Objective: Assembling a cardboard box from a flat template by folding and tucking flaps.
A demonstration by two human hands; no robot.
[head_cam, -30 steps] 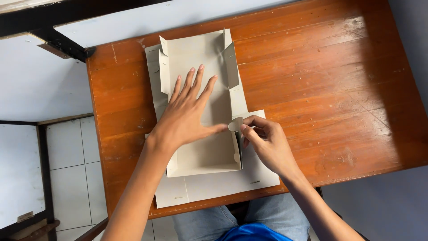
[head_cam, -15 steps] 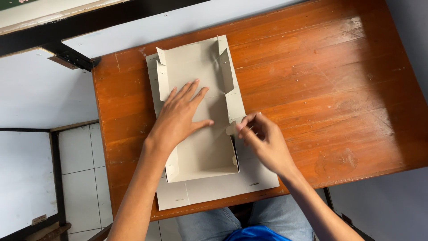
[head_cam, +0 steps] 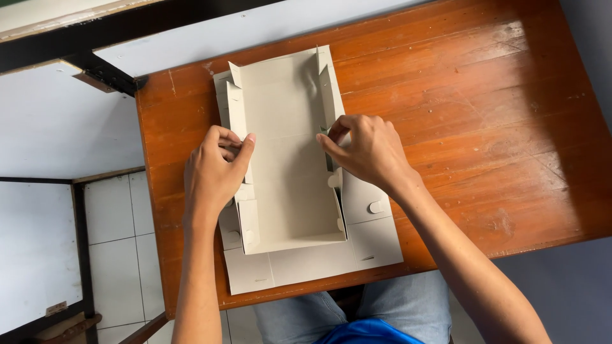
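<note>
Both hands (head_cam: 217,169) (head_cam: 366,150) pinch cardboard box (head_cam: 287,159) side walls.

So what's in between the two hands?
In the head view, the pale grey floor of the half-folded cardboard box lies between the left hand and the right hand, each pinching a side wall.

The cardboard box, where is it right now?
In the head view, the cardboard box lies on the wooden table, left of its middle, between the left hand and right hand.

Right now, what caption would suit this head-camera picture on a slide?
Left hand and right hand pinch up opposite side walls of a grey cardboard box on a wooden table.
</note>
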